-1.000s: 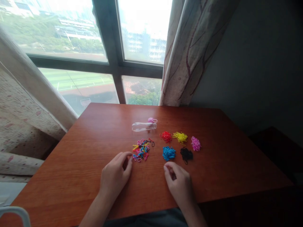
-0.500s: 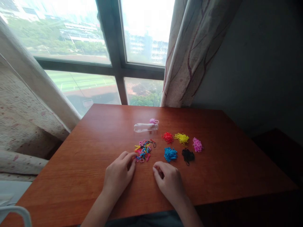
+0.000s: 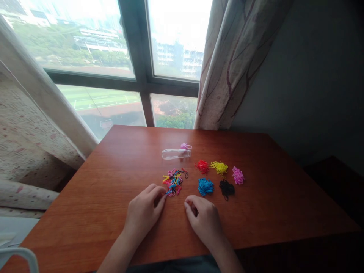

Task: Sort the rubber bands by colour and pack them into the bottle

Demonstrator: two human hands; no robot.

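On the wood-grained table (image 3: 85, 204), our left hand (image 3: 143, 208) curls its fingertips at the edge of a tangled, multicoloured pile of looped bands (image 3: 173, 182), our right hand (image 3: 205, 216) bends near the blue clump (image 3: 205, 186), and we cannot tell whether either grips anything.

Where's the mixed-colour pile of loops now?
Head view: the mixed-colour pile lies near mid-table, right by the left hand, to the left of the blue pile and on the near side of the clear bottle.
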